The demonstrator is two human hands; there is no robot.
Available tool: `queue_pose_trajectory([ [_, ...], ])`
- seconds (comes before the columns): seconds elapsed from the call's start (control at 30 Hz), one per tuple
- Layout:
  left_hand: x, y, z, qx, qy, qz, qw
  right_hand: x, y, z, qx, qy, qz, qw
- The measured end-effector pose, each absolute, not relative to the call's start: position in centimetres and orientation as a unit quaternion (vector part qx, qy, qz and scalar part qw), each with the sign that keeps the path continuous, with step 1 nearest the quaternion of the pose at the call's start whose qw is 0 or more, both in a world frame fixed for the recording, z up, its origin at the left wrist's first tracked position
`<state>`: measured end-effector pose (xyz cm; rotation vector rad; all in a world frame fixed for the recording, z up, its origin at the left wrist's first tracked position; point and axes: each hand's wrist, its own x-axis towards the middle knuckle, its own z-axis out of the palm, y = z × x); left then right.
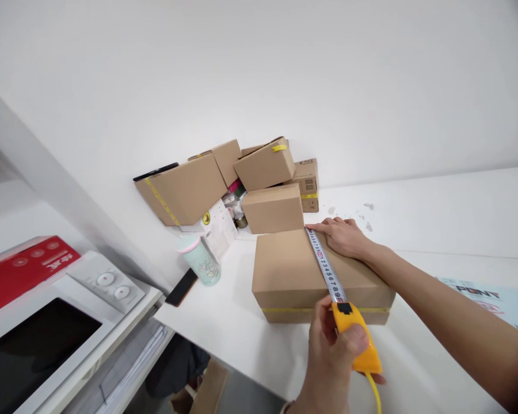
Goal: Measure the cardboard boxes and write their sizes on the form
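A closed cardboard box (289,261) with yellow tape along its side lies on the white table. Across its top runs the metal blade (326,267) of a tape measure (362,348), drawn out from the near edge to the far edge. My left hand (330,356) is closed around the orange case at the near side, thumb on top; a yellow cord hangs from it. My right hand (343,234) rests at the box's far edge, index finger stretched out and its tip on the blade's far end. The other fingers lie near that edge; the thumb is hidden.
Behind stand more cardboard boxes (267,210), several stacked or leaning by the wall. To the left are a mint cup (202,264), a dark flat object (182,287), papers (220,230) and a microwave (38,333). A printed plastic sheet (487,299) lies right.
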<state>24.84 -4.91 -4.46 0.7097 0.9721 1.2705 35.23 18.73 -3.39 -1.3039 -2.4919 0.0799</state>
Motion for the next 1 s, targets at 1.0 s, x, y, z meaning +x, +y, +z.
queue_pose_trajectory([
  [1.0,11.9,-10.6,-5.7,0.436,0.483,0.68,0.338,38.3,15.9,-3.1,-0.463,-0.857,0.118,0.195],
])
